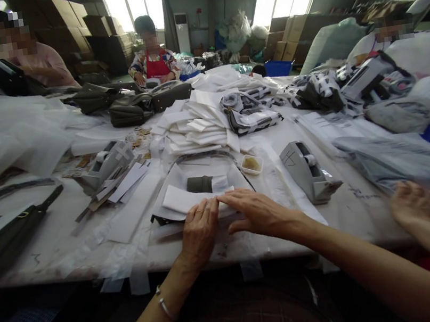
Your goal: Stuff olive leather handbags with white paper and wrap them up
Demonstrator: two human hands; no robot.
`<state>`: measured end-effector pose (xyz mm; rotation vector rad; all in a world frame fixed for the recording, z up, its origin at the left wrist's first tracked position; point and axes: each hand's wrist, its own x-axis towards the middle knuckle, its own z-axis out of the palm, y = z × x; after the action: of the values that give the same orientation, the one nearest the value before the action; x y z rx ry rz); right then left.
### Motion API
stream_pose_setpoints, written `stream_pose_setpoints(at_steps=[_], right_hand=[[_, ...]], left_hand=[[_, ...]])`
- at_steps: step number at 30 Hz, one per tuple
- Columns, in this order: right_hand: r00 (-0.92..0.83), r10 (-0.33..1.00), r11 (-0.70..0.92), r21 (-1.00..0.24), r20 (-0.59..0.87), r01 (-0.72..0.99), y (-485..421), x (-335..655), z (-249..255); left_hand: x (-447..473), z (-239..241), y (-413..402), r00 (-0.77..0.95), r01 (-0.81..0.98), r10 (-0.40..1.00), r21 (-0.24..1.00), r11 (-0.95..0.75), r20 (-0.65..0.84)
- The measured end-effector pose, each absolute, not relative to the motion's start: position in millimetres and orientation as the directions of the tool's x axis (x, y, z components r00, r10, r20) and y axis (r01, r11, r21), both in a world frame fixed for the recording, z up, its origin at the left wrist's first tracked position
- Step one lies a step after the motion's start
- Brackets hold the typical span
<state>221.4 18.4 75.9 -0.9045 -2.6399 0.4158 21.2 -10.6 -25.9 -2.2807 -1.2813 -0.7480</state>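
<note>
My left hand [199,228] lies flat, fingers stretched, pressing on a folded white paper wrap [182,198] at the table's near edge. My right hand [255,210] rests beside it, fingers extended and touching the same wrap's right end. An olive-green bag part [199,184] pokes out from under the white paper just beyond my fingers. Both hands hold nothing.
A grey tape dispenser [308,171] stands to the right, another [105,165] to the left. A small tray [251,164] sits behind the wrap. Stacked white papers [197,126] and green bags [127,112] fill the middle. A neighbour's hand [415,202] rests at right; other people sit across.
</note>
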Motion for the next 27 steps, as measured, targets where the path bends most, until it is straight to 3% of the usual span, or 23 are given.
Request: stream_pose_setpoints(at_steps=[3, 6, 10, 15, 17, 19, 23, 25, 27], right_hand=[[-0.823, 0.554, 0.816, -0.283, 0.13, 0.504, 23, 232, 53], [-0.827, 0.529, 0.841, -0.247, 0.192, 0.481, 21, 244, 44], [-0.776, 0.559, 0.825, -0.293, 0.292, 0.483, 21, 244, 45], [-0.727, 0.65, 0.76, -0.198, 0.223, 0.619, 25, 232, 46], [-0.699, 0.674, 0.736, -0.301, 0.239, 0.607, 29, 229, 47], [-0.639, 0.723, 0.668, -0.502, 0.263, 0.549, 36, 228, 48], [-0.433, 0.876, 0.347, -0.903, 0.214, 0.255, 61, 234, 56], [-0.348, 0.925, 0.163, -0.987, 0.149, 0.011, 74, 241, 61], [-0.322, 0.943, 0.056, -0.993, 0.088, -0.108, 81, 252, 65]], left_hand=[[22, -20, -13, 0.429, 0.867, 0.681, -0.059, -0.494, 0.594], [30, -5, -14, 0.463, 0.87, 0.713, -0.113, -0.481, 0.526], [42, 13, -5, 0.525, 0.848, 0.74, -0.182, -0.498, 0.42], [35, 14, 10, 0.566, 0.8, 0.755, -0.002, -0.599, 0.331], [28, 9, 11, 0.56, 0.775, 0.745, 0.088, -0.625, 0.361], [25, 4, 10, 0.532, 0.77, 0.748, 0.142, -0.622, 0.397], [24, -4, 7, 0.461, 0.787, 0.762, 0.188, -0.588, 0.454], [25, -5, 6, 0.465, 0.777, 0.751, 0.191, -0.6, 0.469], [25, -6, 6, 0.479, 0.768, 0.738, 0.18, -0.615, 0.475]])
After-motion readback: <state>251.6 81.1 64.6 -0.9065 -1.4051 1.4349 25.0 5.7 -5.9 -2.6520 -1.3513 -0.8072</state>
